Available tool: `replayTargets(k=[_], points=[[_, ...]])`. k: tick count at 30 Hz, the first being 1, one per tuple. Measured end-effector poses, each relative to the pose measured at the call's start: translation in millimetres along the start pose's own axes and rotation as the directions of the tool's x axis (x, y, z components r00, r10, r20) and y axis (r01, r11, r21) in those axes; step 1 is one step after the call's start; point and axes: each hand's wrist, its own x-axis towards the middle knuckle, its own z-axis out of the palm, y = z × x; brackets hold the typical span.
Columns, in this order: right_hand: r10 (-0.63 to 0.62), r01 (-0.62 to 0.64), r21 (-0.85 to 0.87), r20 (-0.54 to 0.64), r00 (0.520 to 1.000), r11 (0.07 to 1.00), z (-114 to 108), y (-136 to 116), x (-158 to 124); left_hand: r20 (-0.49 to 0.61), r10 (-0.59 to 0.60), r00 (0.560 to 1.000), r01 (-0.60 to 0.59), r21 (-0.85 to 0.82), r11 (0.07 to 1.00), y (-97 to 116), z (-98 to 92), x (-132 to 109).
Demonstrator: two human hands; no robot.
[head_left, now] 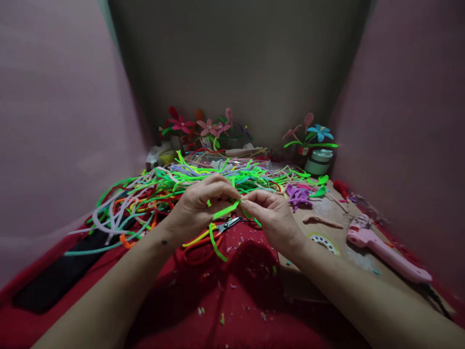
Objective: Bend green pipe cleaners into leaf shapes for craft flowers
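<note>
Both of my hands meet over the middle of the table, their fingertips almost touching. A bright green pipe cleaner [225,211] is pinched between them and bends where the fingers meet. My left hand [203,201] is closed on it with thumb and fingers, and my right hand [267,213] pinches it from the other side. Another length of green hangs below the left hand. Beneath the hands lie red-handled scissors [203,252], their blades pointing to the right. The exact pinch point is partly hidden by my fingers.
A big heap of coloured pipe cleaners [170,179] spreads behind and left. A pink glue gun [388,247] rests on a cardboard sheet [308,281] at right, near purple twisted pieces [298,196]. Pipe-cleaner flowers [209,127] and a pale green jar [319,161] stand at the back.
</note>
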Motion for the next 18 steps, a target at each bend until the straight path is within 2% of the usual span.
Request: replayTargets(k=[3, 5, 6, 8, 10, 12, 14, 16, 18], points=[[0.029, -0.03, 0.038, 0.033, 0.999, 0.999, 0.2, -0.9, -0.5, 0.005, 0.15, 0.989, -0.148, 0.202, 0.968, 0.1, 0.6, -0.2], [0.023, -0.023, -0.005, 0.037, 0.999, 1.0, 1.0, -2.9, -2.7, 0.02, 0.142, 0.99, -0.142, 0.227, 0.963, 1.9, 0.7, -0.1], [0.005, -0.003, -0.055, 0.036, 0.999, 0.998, 1.7, -4.1, -4.4, 0.039, 0.084, 0.996, -0.09, 0.204, 0.975, 3.2, 0.9, -0.1], [-0.069, 0.074, -0.202, 0.03, 0.997, 0.977, 3.1, -6.1, -7.8, 0.109, -0.117, 0.987, 0.108, 0.086, 0.99, 5.8, 2.2, -0.3], [-0.169, 0.165, -0.352, 0.021, 0.985, 0.921, 4.5, -6.6, -10.2, 0.199, -0.308, 0.93, 0.326, -0.065, 0.943, 7.2, 4.2, -0.6], [-0.231, 0.215, -0.415, 0.013, 0.973, 0.884, 5.2, -5.5, -10.5, 0.247, -0.392, 0.886, 0.436, -0.163, 0.885, 7.1, 6.0, -0.7], [-0.192, 0.186, -0.346, 0.018, 0.981, 0.919, 5.2, -3.8, -8.7, 0.213, -0.397, 0.893, 0.436, -0.181, 0.882, 6.2, 6.7, -0.2], [-0.071, 0.078, -0.186, 0.043, 0.997, 0.979, 4.2, -2.3, -5.6, 0.157, -0.371, 0.915, 0.394, -0.155, 0.906, 5.2, 6.5, 0.7], [0.055, -0.052, -0.042, 0.081, 0.995, 0.998, 2.9, -1.6, -2.6, 0.102, -0.349, 0.931, 0.361, -0.13, 0.924, 3.6, 6.5, 1.5]])
